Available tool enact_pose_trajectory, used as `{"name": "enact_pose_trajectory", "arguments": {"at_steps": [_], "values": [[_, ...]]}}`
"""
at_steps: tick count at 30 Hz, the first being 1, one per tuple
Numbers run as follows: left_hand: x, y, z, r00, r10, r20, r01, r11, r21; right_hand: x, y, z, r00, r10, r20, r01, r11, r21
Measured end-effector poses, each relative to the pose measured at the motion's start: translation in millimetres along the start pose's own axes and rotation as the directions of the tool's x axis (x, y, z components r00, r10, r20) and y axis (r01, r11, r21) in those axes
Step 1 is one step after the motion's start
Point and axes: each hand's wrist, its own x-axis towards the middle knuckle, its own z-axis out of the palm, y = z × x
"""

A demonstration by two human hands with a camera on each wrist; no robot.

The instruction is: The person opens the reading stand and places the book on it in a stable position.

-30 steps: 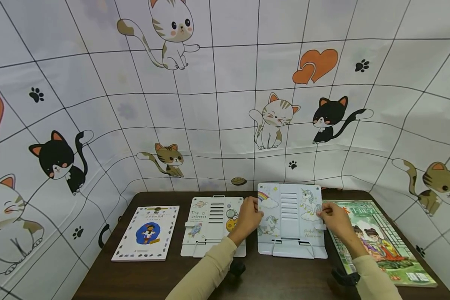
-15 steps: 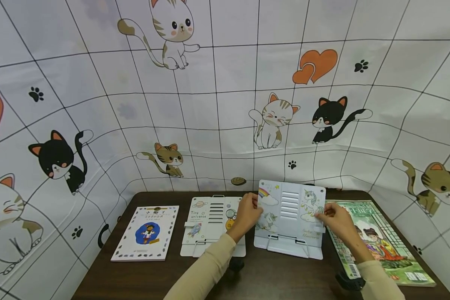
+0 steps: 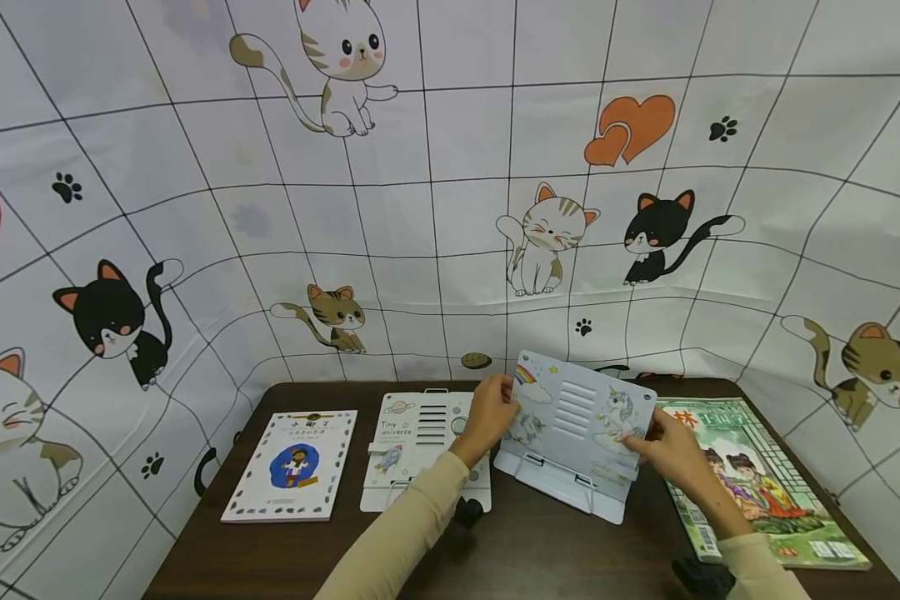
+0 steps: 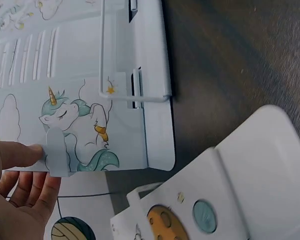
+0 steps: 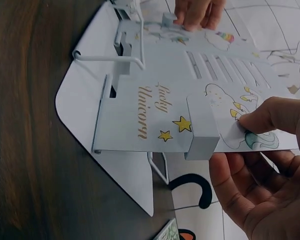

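Observation:
A white book stand (image 3: 570, 429) printed with unicorns, a rainbow and clouds stands tilted back on its base, turned at an angle on the dark table. My left hand (image 3: 490, 419) holds its left edge; in the left wrist view the thumb (image 4: 20, 154) lies on the front panel by a small side clip and the fingers curl behind. On the opposite edge, my right hand (image 3: 671, 450) pinches the panel, thumb (image 5: 269, 115) in front and fingers underneath. Wire page holders (image 5: 110, 59) cross the lower ledge. The fingertips behind the panel are partly hidden.
Left of it lies a second white stand (image 3: 397, 429) with a space print, partly covered by my left forearm. A white booklet (image 3: 292, 467) is at the far left of the table (image 3: 495, 550). A green illustrated magazine (image 3: 765, 492) lies at the right, under my right forearm.
The unicorn stand has turned clockwise, its left side swinging back and its right side coming nearer. Both hands have moved with it, keeping their grip on its edges.

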Motion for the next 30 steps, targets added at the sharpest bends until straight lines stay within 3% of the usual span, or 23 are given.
{"name": "enact_pose_trajectory", "arguments": {"at_steps": [9, 19, 25, 30], "values": [[5.4, 7.8, -9.4, 1.000, 0.001, 0.020, -0.002, 1.000, 0.017, -18.3, -21.7, 15.0, 0.993, -0.096, -0.072, 0.094, 0.995, -0.040], [11.2, 13.3, -9.9, 0.997, -0.020, 0.074, 0.020, 1.000, -0.003, -31.3, -27.4, 39.6, 0.949, -0.232, -0.214, 0.232, 0.972, -0.024], [16.1, 13.6, -12.9, 0.994, -0.031, 0.105, 0.032, 0.999, -0.012, -35.8, -34.0, 57.5, 0.904, -0.330, -0.272, 0.343, 0.940, 0.000], [19.4, 14.6, -14.8, 0.993, -0.028, 0.118, 0.029, 1.000, -0.007, -42.1, -43.3, 71.5, 0.859, -0.416, -0.299, 0.421, 0.906, -0.048]]}}
